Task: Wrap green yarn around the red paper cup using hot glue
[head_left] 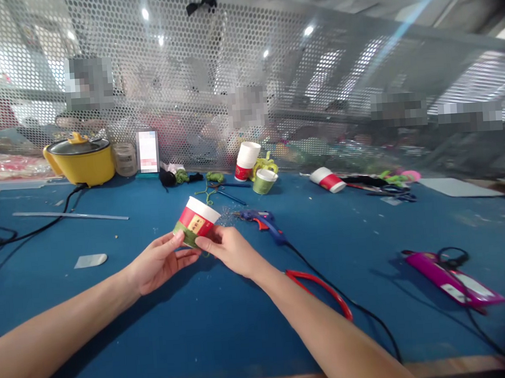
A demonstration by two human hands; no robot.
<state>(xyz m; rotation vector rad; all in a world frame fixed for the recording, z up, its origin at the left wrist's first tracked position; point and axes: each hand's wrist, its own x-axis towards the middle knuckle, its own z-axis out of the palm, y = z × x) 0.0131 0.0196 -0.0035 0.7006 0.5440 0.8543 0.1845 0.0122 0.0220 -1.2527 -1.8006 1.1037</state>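
Note:
A paper cup (199,211), white at the rim with a red band and a cream label, is tilted between my two hands above the blue table. Green yarn (187,236) wraps its lower part. My left hand (160,260) grips the cup from the left, thumb on the yarn. From the right, my right hand (230,248) closes on it with the thumb near the base; its other fingers are mostly hidden behind the cup. Just beyond my right hand lies a blue hot glue gun (263,219), its cord running toward the front edge.
At the back stand a yellow electric pot (82,162), a jar (125,159), stacked paper cups (247,159) and a green cup (264,181). Another cup (328,180) lies on its side. Scissors (392,192), a purple packet (452,279) and a red handle-like loop (322,287) lie rightward.

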